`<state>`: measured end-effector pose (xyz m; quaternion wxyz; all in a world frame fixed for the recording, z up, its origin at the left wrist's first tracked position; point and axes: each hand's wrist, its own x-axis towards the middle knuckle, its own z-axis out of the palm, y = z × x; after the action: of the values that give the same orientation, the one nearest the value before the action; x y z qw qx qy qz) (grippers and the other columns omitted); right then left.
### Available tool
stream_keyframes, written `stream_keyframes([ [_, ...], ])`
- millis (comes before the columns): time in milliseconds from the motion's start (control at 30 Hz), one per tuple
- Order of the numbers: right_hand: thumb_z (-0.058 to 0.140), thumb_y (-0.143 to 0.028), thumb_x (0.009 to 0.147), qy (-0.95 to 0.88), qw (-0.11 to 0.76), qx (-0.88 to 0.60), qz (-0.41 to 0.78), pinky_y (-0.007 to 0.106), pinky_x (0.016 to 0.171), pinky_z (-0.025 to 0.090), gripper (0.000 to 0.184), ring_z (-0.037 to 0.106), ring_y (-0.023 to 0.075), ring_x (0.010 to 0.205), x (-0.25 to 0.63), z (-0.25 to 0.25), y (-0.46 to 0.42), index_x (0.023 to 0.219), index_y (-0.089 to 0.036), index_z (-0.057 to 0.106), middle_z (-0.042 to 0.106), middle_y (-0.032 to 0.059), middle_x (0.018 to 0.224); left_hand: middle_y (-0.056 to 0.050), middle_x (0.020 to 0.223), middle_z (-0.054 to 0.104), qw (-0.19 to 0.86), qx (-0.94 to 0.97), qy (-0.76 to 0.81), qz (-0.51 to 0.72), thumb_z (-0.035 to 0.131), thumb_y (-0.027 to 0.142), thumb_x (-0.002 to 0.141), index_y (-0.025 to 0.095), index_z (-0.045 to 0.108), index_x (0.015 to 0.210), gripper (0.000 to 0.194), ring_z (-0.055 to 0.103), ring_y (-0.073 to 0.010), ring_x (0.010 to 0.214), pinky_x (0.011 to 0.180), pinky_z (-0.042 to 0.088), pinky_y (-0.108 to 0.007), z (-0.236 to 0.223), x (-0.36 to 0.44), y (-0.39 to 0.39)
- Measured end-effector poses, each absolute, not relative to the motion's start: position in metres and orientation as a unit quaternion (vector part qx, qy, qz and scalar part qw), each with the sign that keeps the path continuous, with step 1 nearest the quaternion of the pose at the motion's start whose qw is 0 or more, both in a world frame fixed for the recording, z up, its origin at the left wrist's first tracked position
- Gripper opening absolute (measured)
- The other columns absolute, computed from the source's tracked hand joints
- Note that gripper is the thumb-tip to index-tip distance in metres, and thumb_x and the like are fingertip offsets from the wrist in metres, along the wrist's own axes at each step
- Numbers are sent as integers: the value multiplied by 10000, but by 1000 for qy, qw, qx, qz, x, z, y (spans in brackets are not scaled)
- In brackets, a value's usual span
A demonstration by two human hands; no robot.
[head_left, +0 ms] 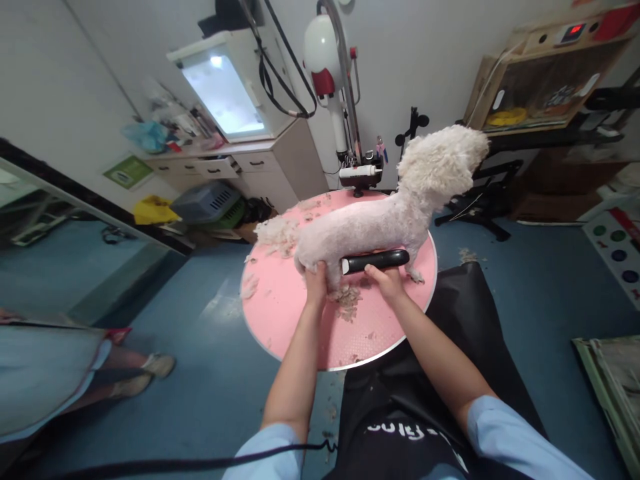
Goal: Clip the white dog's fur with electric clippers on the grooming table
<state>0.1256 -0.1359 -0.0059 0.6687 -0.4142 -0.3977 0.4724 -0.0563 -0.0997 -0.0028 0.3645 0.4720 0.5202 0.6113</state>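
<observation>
A small white dog (380, 213) stands on a round pink grooming table (295, 327), head to the right, body shaved short. My left hand (316, 281) is closed around the dog's hind leg. My right hand (386, 279) grips a black electric clipper (376, 261) held level along the dog's belly, blade end toward the hind leg. Clumps of cut white fur (345, 301) lie on the table under the dog and near its tail.
A stand dryer (327, 67) rises behind the table. White cabinet with drawers (240, 167) and a grey pet carrier (207, 200) at the back left. Another person's legs (135, 373) stand at the left. A black cord (175, 463) runs across the bottom. Wooden cabinet (545, 73) at right.
</observation>
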Motion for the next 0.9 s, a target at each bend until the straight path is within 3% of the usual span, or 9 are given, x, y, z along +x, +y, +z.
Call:
stream_keyframes([
  [200,835,-423,603,-337,649,-418,540,401,716,597,397,697,235,773,115,-17,-134,904,-212,684,734,8,806,-202,1469,525,354,466,530,614,581,795,724,117,537,1358,929,448,-304,1411,1169,341,-380,-9,-57,-95],
  [333,866,-408,554,-306,641,-393,583,343,656,587,429,684,188,719,111,-25,-132,884,-203,683,756,15,881,-203,1450,542,353,464,534,612,569,803,725,116,560,1334,918,476,-317,1387,1151,368,-399,-8,-58,-96],
  [500,861,-494,553,-224,673,-401,580,285,505,524,435,529,111,451,103,-31,-133,730,-217,576,604,-71,545,-208,1410,575,346,470,539,608,605,796,697,110,572,1297,912,469,-334,1390,1138,385,-402,4,-55,-103],
  [700,876,-441,536,-301,619,-441,576,249,445,450,373,510,109,452,96,-29,-141,653,-208,610,581,-60,502,-203,1341,616,354,446,528,630,778,640,606,115,549,1287,890,551,-342,1309,1085,453,-416,18,-47,-107],
  [800,841,-431,577,-307,613,-465,560,266,498,490,352,570,132,518,98,-25,-148,793,-201,683,661,-36,614,-187,1314,638,394,434,514,627,840,560,551,143,524,1310,922,604,-326,1241,1031,501,-421,20,-46,-106],
  [900,801,-445,641,-312,651,-476,503,317,651,566,389,670,179,705,94,-22,-157,935,-215,690,734,1,821,-183,1279,663,430,421,491,630,853,527,541,145,549,1277,884,635,-315,1189,994,527,-411,21,-45,-103],
])
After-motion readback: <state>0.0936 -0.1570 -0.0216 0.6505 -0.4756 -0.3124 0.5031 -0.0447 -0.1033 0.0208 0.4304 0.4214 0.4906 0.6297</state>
